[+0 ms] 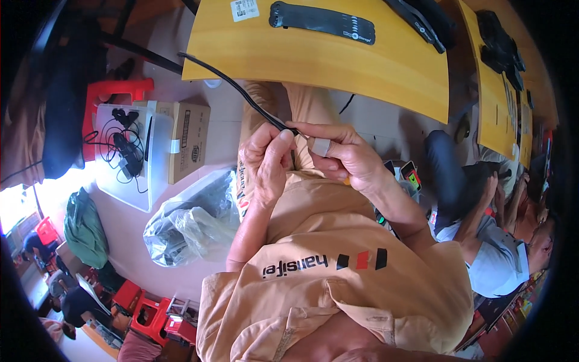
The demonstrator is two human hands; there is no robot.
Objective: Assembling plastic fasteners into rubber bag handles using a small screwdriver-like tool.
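A long, narrow black strip (241, 90) runs from over the table's near edge down to my fingers, curving slightly. My left hand (266, 161) is closed, pinching its lower end between thumb and fingers. My right hand (347, 155) meets it there, fingers curled and index finger stretched along the strip's end. A pale band (319, 146) wraps the right thumb. A bit of orange shows under the right palm; what it belongs to is hidden. Both hands are over my lap, in front of my tan shirt (325, 235).
Ahead stands a yellow table (410, 72) bearing a flat black strap (322, 23) and a white label (244, 9). At left are a clear bin (123, 181) with black cables, a cardboard box (190, 142) and a plastic bag (196, 220). Other people sit at right.
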